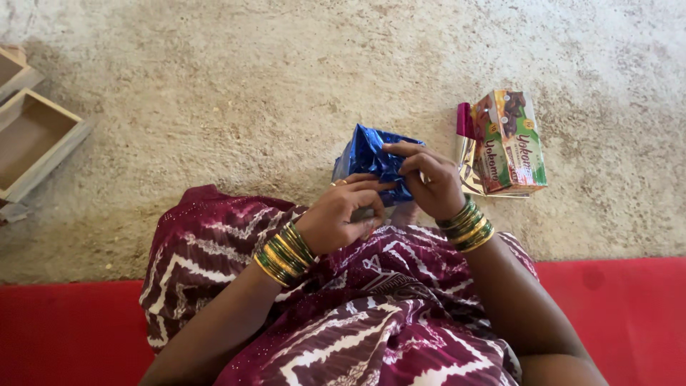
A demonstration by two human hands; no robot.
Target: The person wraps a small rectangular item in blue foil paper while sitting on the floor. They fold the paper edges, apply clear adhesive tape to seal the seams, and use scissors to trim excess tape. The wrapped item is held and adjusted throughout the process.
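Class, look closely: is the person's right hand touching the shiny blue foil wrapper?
Touching. The head view shows the right hand with its fingers pinching the blue foil wrapper at its edge.

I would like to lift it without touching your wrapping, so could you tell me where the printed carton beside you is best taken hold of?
Grip the green carton across its long side faces, probably from above; it lies flat on the floor, clear of the right hand.

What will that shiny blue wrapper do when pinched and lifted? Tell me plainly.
The blue wrapper is creased and crumpled between the left hand and right hand, so it likely flops rather than holds shape. It looks thin, so probably very light. Its glossy foil sheen suggests it may slip between the fingers.
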